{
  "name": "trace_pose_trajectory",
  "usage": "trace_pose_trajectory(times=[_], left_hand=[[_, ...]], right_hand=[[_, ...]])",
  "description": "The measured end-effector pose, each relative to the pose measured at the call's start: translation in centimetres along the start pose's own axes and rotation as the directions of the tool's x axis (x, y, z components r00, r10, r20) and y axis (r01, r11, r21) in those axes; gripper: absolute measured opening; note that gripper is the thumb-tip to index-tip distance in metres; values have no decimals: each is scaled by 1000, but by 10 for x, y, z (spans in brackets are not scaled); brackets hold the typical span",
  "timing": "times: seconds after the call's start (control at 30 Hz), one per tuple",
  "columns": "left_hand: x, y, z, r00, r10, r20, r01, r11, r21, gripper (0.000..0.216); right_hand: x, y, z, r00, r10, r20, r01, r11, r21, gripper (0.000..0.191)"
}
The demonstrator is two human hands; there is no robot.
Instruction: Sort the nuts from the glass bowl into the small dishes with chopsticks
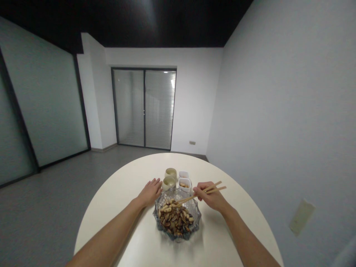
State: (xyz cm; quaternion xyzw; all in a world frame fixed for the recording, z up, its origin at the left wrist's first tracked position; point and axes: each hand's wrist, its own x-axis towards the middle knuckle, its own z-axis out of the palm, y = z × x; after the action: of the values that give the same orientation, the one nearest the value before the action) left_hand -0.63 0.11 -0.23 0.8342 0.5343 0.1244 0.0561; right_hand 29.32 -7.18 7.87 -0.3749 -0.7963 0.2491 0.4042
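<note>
A pair of wooden chopsticks [214, 188] is gripped by my right hand [209, 195], and their tips reach into the left part of a scalloped glass bowl [196, 218]. Pale peanuts in shell [167, 206] lie at that side of the bowl, touching or close to the tips. Dark brown striped seeds [175, 221] fill most of the rest. My left hand [150, 192] rests with fingers stretched out beside the bowl's upper left rim, holding nothing. Whether the chopsticks pinch a peanut is too small to tell.
Behind the bowl stand two yellowish-green cups [169, 183] and two small white containers [184, 184]; the nearer container has some peanuts in it. Everything stands on a round cream table [116, 200]. A white wall [278, 129] runs along the right.
</note>
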Motion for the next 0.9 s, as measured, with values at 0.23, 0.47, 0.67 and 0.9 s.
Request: trace_pose_trajectory(times=[0.23, 0.47, 0.67, 0.9], left_hand=[[-2, 3, -4, 1000, -8, 7, 8, 1000, -15, 52], [-3, 0, -1, 1000, -11, 6, 11, 1000, -3, 52], [-1, -4, 3, 1000, -4, 0, 4, 1000, -4, 52], [0, -2, 3, 1000, -8, 1, 8, 1000, -11, 51]], right_hand=[[0, -2, -1, 1000, 17, -11, -17, 1000, -3, 48], [-1, 8, -5, 984, 38, -172, -34, 999, 31, 52], [3, 16, -8, 903, 38, -427, -44, 999, -4, 49], [5, 27, -9, 812, 40, -583, -83, 995, -47, 49]])
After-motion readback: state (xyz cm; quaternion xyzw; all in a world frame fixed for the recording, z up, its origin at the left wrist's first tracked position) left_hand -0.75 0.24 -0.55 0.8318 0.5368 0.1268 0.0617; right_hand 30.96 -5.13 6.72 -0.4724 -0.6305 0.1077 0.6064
